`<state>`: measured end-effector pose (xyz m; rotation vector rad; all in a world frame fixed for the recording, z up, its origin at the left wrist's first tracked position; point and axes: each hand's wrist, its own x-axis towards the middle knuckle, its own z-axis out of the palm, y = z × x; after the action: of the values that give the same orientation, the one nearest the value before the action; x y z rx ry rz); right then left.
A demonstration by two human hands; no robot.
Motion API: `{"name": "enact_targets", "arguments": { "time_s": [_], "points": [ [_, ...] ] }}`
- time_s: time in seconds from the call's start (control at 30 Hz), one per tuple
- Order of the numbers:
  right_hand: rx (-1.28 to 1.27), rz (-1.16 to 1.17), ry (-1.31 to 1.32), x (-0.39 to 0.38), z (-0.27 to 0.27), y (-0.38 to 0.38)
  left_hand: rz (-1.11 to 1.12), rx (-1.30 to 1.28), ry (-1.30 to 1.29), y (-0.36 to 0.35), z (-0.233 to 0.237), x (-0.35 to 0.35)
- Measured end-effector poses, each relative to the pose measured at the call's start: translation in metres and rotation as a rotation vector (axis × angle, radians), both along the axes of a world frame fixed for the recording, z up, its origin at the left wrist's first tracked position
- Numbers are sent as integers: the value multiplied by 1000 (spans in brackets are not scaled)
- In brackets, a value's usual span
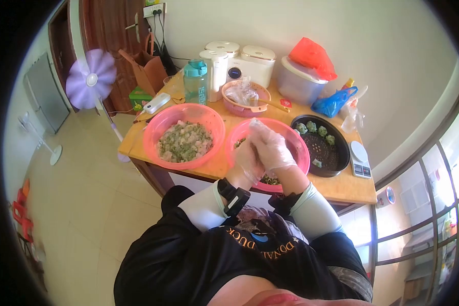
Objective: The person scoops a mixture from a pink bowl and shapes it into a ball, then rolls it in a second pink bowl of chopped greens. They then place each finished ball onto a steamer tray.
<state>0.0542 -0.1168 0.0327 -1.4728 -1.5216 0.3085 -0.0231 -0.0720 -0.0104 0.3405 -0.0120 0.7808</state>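
My left hand [246, 162] and my right hand [274, 148], both in clear plastic gloves, are cupped together, fingers closed, above a pink basin [303, 158]. Whatever lies between them is hidden. Dark chopped filling [269, 180] shows below them inside that basin. Left of my hands, a second pink basin [150, 133] holds a pale and green chopped mixture [185, 142]. To the right is a black round pan [336, 162] with holes in its base. Several green-and-white lumps [322, 131] sit along its far side, and a smaller piece [317, 162] lies near the front.
Behind the basins stand a teal bottle [195, 84], a white appliance [255, 66], a small basket [239, 108] with plastic in it and a lidded tub [298, 84]. A blue bag [334, 102] and a kitchen scale [360, 159] are at right. A purple fan [91, 79] stands left.
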Motion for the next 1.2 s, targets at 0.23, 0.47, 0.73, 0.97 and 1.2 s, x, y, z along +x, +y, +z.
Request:
{"name": "enact_targets", "arguments": {
  "time_s": [0.23,0.47,0.73,0.97,1.2],
  "points": [
    [-382,-80,28,-6,72,-30,91,-185,-63,9,-3,-5],
    [-406,-126,86,4,8,-6,173,8,12,3,-11,-9],
    [-395,0,327,0,15,-12,221,81,200,6,-18,-11],
    [-341,11,577,-1,-5,-2,286,47,190,-6,-3,-13],
    [-307,-68,532,-2,-13,-2,307,71,176,-6,-7,-9]
  ]
}}
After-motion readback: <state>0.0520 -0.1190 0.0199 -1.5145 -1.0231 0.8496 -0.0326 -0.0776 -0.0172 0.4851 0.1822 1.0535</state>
